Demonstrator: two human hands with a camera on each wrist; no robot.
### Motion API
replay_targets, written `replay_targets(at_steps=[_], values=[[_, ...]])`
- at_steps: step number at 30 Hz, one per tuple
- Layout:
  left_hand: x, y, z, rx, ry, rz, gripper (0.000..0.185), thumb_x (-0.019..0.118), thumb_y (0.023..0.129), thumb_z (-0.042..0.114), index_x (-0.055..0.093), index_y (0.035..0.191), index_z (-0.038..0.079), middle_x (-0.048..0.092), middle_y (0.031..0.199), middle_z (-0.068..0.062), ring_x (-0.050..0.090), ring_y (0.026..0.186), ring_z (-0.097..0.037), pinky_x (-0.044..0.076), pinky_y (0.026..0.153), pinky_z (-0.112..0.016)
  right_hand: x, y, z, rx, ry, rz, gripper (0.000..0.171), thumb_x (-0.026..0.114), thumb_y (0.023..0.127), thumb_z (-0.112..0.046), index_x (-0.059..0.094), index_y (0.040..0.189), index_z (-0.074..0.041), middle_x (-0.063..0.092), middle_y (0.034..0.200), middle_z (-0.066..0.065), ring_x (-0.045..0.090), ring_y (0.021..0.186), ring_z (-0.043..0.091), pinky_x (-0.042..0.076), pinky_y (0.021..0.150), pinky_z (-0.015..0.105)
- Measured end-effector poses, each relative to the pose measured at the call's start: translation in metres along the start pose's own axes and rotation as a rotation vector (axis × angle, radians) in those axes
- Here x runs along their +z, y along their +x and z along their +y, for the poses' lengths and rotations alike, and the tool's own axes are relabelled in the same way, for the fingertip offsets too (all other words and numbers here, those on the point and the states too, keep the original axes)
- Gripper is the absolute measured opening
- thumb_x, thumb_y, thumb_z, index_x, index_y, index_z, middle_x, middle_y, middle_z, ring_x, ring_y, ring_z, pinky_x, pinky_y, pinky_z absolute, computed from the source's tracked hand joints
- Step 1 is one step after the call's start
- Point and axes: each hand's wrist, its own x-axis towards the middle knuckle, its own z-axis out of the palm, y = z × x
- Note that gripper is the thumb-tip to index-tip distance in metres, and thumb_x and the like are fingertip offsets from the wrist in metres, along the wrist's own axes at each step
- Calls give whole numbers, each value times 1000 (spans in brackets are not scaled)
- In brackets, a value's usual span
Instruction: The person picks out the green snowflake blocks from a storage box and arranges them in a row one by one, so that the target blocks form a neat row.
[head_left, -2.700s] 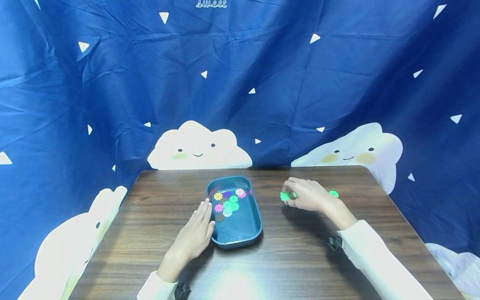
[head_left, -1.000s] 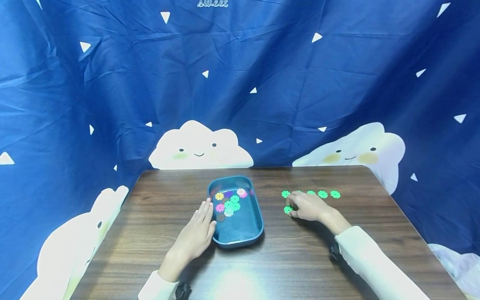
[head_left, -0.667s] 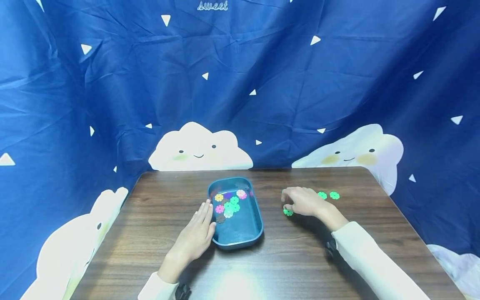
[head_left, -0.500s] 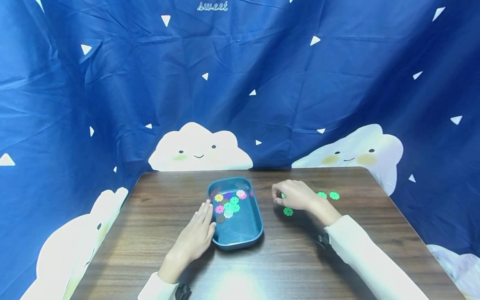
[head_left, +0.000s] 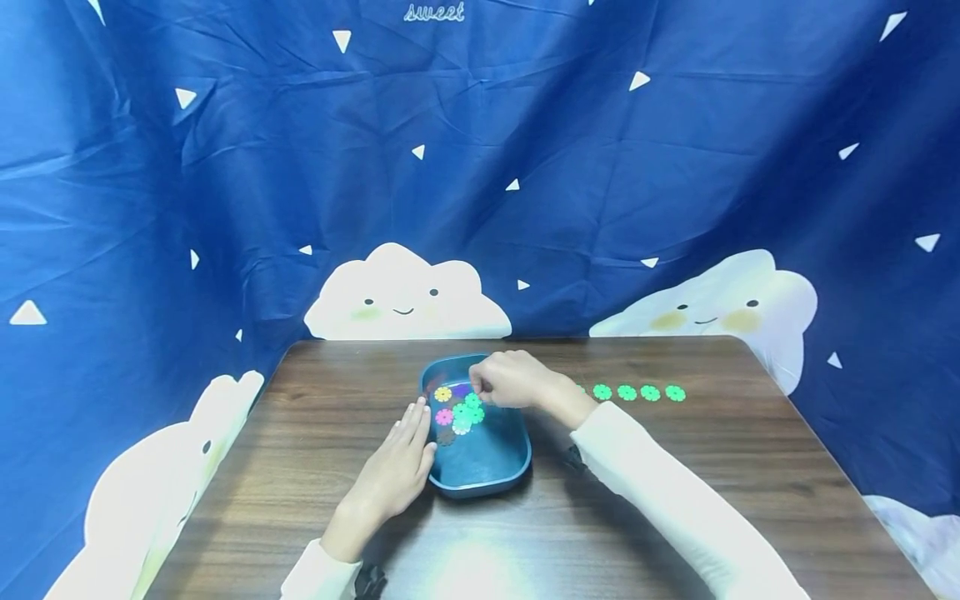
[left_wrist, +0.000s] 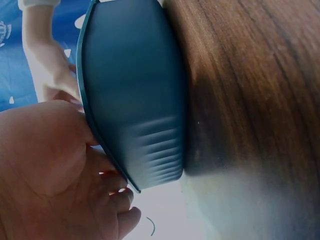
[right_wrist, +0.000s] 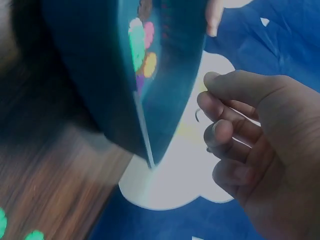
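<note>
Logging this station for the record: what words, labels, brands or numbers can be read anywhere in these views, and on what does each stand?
"sweet": pale cursive lettering at the top edge of the dark blue backdrop cloth with white clouds and triangles, head view.
No readable text shows elsewhere, nor in either wrist view.

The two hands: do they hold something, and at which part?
The left hand rests flat against the tray's left rim. The right hand, fingers curled over the tray, holds nothing visible.

The dark brown wooden table (head_left: 645, 492) showed smooth, faintly glossy grain; the teal plastic tray (head_left: 480, 479) looked matt, and the blue cloth backdrop (head_left: 525, 167) was creased.
</note>
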Motion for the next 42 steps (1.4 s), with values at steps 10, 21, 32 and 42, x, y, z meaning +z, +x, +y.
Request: replay_targets(at_steps=[10,21,32,42], values=[[1,1,1,10,19,3,58,42,105,28,28,153,-1,23,162,-16,24,150,-31,29,120,-49,19,36,-12,18,-15,-101,6,67,89,-22,67,84,-23,60,72,-13,54,63,5,44,54,21],[-1,1,1,10,21,0,57,43,104,27,29,152,-1,24,162,-16,24,150,-30,29,121,-48,37,63,-19,108,5,-215,10,71,89,-29,74,89,-20,62,68,-10,57,62,8,46,56,24],[-1,1,1,33,5,18,56,43,104,23,31,151,-4,26,161,-19,27,149,-35,31,118,-52,41,67,-29,243,-96,-310,36,75,83,-39,71,113,-19,71,94,-4,61,78,15,56,74,30],[0,1,2,8,24,-6,57,42,105,27,28,153,-1,22,162,-16,24,150,-31,29,121,-49,48,65,-27,258,-129,-318,26,73,85,-33,72,107,-19,70,93,-4,59,78,15,56,79,31]])
